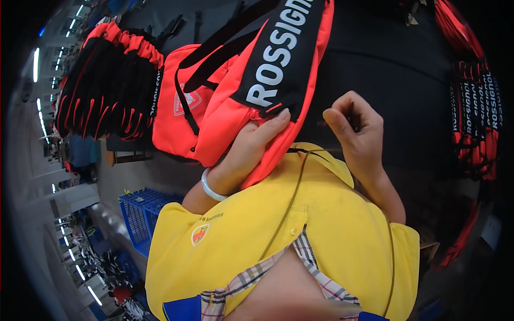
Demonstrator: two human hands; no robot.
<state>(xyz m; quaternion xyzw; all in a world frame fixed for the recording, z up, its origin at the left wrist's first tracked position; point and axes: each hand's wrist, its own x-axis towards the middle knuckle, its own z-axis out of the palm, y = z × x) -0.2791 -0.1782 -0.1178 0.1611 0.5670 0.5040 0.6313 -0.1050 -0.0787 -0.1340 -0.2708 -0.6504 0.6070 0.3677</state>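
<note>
A bright red bag (pixel 225 120) with a black panel and large white lettering lies in front of me, tilted up to the right. Black straps (pixel 214 45) cross its far side. My left hand (pixel 251 142) grips the near end of the bag, thumb on top beside a small red-and-black tab (pixel 270 109) and the other fingers hidden underneath. A pale bangle (pixel 211 187) circles that wrist. To the right of the bag, and apart from it, my right hand (pixel 358 131) is raised with curled fingers. Something dark shows inside the curl, too shadowed to name.
A dark table (pixel 385 64) carries the work. A row of stacked red-and-black bags (pixel 107 85) stands at the left, and more bags (pixel 474 107) are piled at the far right. Below the table's left side sits a blue plastic crate (pixel 136 214). Black straps lie at the back.
</note>
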